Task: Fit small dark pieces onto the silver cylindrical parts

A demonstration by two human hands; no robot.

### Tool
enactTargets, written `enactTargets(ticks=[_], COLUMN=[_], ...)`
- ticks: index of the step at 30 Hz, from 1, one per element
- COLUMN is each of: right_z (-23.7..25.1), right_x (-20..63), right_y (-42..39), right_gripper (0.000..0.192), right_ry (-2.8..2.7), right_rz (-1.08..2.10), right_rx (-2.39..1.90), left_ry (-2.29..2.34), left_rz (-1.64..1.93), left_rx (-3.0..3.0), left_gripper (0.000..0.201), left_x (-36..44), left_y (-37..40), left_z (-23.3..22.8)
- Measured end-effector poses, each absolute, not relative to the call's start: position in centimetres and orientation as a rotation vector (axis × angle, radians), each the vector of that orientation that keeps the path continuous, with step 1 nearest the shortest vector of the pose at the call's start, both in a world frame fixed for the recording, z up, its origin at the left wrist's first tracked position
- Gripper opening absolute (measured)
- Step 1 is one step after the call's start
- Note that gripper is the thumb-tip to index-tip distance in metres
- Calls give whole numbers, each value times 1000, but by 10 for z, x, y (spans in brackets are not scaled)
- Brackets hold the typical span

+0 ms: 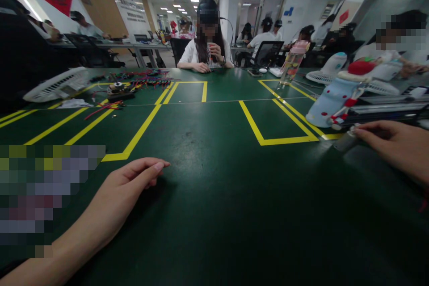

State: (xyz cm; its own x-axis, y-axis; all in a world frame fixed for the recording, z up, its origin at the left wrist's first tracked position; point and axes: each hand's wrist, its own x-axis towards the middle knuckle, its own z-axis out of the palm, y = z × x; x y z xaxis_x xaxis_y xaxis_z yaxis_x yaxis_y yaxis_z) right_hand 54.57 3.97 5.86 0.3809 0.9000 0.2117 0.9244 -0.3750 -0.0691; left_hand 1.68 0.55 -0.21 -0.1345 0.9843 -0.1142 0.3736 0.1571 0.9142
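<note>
Over the green tabletop (214, 196), at left of centre, my left hand (134, 181) is closed, its thumb pressed to the index finger. Whatever those fingers hold, if anything, is hidden. Far to the right, my right hand (389, 143) pinches a small grey cylinder (346, 139) by its upper end, between thumb and fingers. Blur hides the cylinder's exact kind. It is tilted, low over the table or touching it; I cannot tell which. Just behind it stands a light-blue bottle-shaped thing (325, 103) with a red top and red dots.
Yellow tape lines (284, 141) mark the table. Coloured wires and small parts (147, 79) lie at the far left, near a white fan (56, 85). A clear bottle with a pink lid (292, 65) stands back right. Opposite sits a person (208, 44); a pixelated patch covers the left.
</note>
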Motion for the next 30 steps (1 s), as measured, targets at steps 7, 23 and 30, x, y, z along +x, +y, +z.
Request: enactTargets(ticks=[7,23,30], right_z=[52,37,19], right_x=[566,538,388], right_y=[51,34,-4], right_gripper=[38,44,39], right_ry=[-1558,-1586,-2065], right_rz=[-189,-51,455], right_rx=[-2538,-2212,-1219], left_ry=[1640,1633,1677], left_rz=[982,960,911], left_rx=[1286,1306,1382], left_gripper=[32,33,35], left_x=[11,13,17], left_y=[9,10,10], left_z=[-10,-9,-5])
